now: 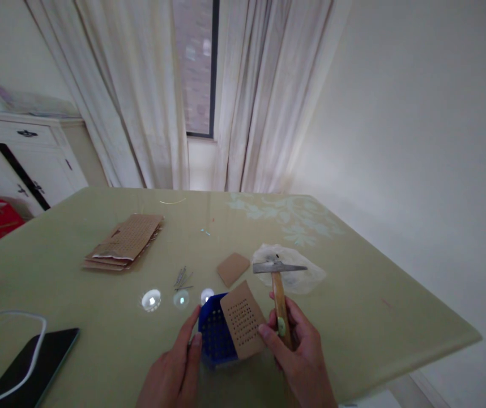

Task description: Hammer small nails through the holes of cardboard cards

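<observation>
My left hand grips the left rim of a blue plastic basket with a grid of holes, fingers closed on its edge. A piece of cardboard punched with rows of small holes leans over the basket's right side. My right hand is wrapped round the wooden handle of a hammer, its metal head pointing away from me. The right thumb also touches the edge of the punched cardboard. Beyond the basket lies a plain cardboard piece, and several nails are to its left.
A crumpled clear plastic bag lies behind the hammer head. Stacked cardboard sheets sit at the left of the glossy table. Nearer, a dark tablet has a white cable across it. Small bits lie farther back.
</observation>
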Motion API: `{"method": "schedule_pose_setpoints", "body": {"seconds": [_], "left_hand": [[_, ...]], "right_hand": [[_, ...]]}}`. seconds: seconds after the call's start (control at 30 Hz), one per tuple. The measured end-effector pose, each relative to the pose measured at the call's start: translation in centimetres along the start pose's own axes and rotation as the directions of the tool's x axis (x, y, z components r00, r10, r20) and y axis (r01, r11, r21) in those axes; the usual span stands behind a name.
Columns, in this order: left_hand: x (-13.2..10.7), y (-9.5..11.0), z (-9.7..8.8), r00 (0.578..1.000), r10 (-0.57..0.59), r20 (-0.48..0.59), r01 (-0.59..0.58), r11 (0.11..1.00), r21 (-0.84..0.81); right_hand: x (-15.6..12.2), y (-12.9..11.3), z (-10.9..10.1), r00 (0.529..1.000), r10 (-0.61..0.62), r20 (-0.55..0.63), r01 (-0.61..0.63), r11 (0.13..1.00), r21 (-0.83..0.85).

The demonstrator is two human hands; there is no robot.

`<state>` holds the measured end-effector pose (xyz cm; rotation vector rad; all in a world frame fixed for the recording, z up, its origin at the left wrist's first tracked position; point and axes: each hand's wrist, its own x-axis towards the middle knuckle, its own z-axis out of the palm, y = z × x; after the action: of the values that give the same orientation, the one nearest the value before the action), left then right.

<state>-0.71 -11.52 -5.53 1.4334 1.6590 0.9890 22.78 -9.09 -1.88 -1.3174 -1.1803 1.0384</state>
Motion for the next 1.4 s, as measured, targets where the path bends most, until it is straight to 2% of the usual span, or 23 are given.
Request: {"method": "schedule_pose_setpoints", "body": {"seconds": [0.1,0.23,0.33,0.4,0.47,0.53,0.6,0.77,0.97,1.07,1.2,1.4], "left_hand": [[1.2,0.7,-1.8,0.996,0.057,-0.061,-0.055,0.998,0.036],[4.7,3.4,-4.6,0.988,0.101,-0.115,-0.097,0.995,0.036],[8.4,5.8,-5.6,0.985,0.165,-0.043,-0.169,0.980,-0.108],[10.7,6.8,-5.6,0.990,0.138,0.017,-0.131,0.968,-0.212],[12.6,7.1,-5.5,0.993,0.120,0.019,-0.112,0.964,-0.240],[14.2,6.7,-5.6,0.996,0.093,-0.015,-0.094,0.968,-0.235],[15.6,5.8,-6.0,0.996,0.058,-0.064,-0.070,0.974,-0.216],[19.8,2.9,-6.9,0.981,-0.008,-0.192,-0.013,0.994,-0.106],[24.3,0.4,-5.9,0.980,-0.049,-0.195,0.069,0.993,0.098],[25.3,-0.1,-5.7,0.986,-0.069,-0.150,0.101,0.971,0.217],[25.7,-0.6,-6.5,0.989,-0.110,-0.099,0.138,0.927,0.348],[26.4,-1.0,-8.8,0.984,-0.120,-0.129,0.163,0.900,0.404]], "right_hand": [[1.4,-1.0,-0.6,0.999,-0.040,0.037,0.042,0.998,-0.047],[4.3,-3.2,0.0,0.983,-0.108,0.148,0.116,0.992,-0.049],[7.3,-4.7,1.7,0.962,-0.141,0.236,0.153,0.988,-0.030],[9.4,-5.0,3.0,0.942,-0.159,0.297,0.171,0.985,-0.015],[11.1,-4.6,4.2,0.925,-0.163,0.344,0.162,0.986,0.033],[12.3,-3.6,5.0,0.929,-0.172,0.328,0.153,0.985,0.083],[13.0,-2.3,5.2,0.949,-0.176,0.262,0.151,0.982,0.114],[13.6,-0.2,4.0,0.977,-0.146,0.157,0.122,0.981,0.152],[14.0,0.1,3.4,0.989,-0.095,0.114,0.073,0.981,0.181],[13.8,0.2,3.6,0.989,-0.078,0.123,0.055,0.983,0.178],[13.3,0.2,3.8,0.987,-0.056,0.153,0.028,0.984,0.178],[12.9,0.1,4.0,0.979,-0.010,0.205,-0.026,0.985,0.170]]}}
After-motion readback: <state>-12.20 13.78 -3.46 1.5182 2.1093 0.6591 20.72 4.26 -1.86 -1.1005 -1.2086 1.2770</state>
